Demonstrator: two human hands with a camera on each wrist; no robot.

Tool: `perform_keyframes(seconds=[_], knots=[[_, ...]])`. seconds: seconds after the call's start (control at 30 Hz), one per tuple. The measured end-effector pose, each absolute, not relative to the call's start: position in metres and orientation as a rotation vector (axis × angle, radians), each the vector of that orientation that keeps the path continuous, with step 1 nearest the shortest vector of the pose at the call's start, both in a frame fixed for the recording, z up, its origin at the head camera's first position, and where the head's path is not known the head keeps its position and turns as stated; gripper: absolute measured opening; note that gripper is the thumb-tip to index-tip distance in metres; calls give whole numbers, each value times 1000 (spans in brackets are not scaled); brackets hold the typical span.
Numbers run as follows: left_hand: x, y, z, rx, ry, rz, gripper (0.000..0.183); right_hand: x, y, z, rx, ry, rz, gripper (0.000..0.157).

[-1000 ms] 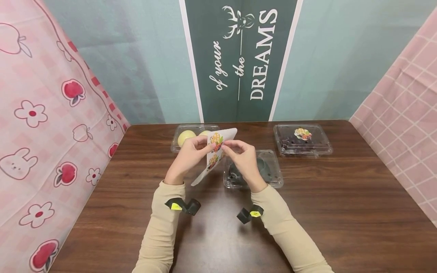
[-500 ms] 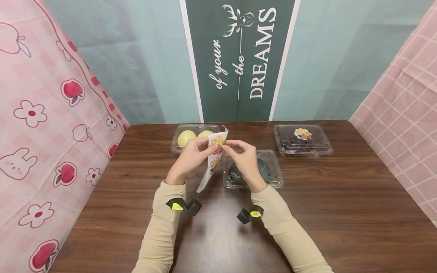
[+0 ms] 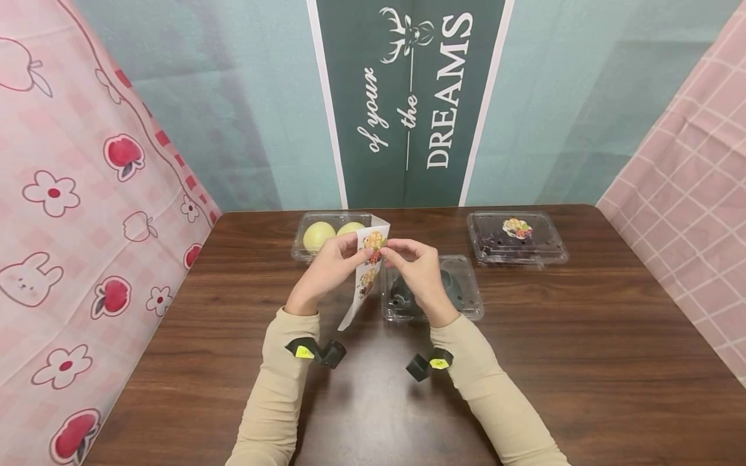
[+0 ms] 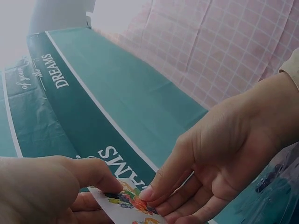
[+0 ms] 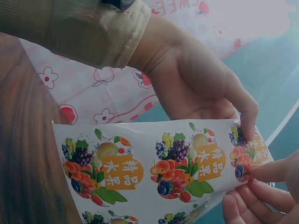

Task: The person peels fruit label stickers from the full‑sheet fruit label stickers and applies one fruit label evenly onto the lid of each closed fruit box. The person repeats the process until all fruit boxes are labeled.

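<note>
Between both hands is a white sheet (image 3: 362, 299) of fruit stickers, bent and raised over the table. In the right wrist view, several stickers (image 5: 187, 168) show berries, grapes and orange fruit with Chinese lettering on orange. My left hand (image 3: 327, 266) grips the sheet near its far end, thumb on the printed face and fingers behind. My right hand (image 3: 421, 270) pinches at the edge of a sticker by the left thumb tip, its other fingers curled. Just under the right hand stands a clear lidded box (image 3: 466, 304) with dark green contents, partly hidden by the wrist.
At the back left, a clear box (image 3: 298, 249) holds pale yellow-green round fruits (image 3: 318, 235). A clear box (image 3: 544, 249) of dark purple fruit stands back right with a fruit sticker (image 3: 517, 228) on its lid. Fabric hangs behind the brown wooden table (image 3: 583, 362) and along both sides.
The sheet has swung more upright, its lower end shifting right and toward me. Both hands have moved only slightly, still at the same sticker.
</note>
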State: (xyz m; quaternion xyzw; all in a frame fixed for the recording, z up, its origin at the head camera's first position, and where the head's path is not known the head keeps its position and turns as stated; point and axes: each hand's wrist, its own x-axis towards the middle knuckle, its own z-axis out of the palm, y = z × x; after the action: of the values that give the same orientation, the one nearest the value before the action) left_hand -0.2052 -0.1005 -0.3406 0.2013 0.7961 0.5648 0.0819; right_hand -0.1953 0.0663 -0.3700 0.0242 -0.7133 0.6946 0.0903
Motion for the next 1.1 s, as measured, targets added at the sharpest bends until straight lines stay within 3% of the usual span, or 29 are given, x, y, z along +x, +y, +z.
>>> perform_keyframes(seconds=[1.1], knots=[[-210,-100,-339,591,2367,1704,35,-200,71,-367,77,-2040,2019,16]])
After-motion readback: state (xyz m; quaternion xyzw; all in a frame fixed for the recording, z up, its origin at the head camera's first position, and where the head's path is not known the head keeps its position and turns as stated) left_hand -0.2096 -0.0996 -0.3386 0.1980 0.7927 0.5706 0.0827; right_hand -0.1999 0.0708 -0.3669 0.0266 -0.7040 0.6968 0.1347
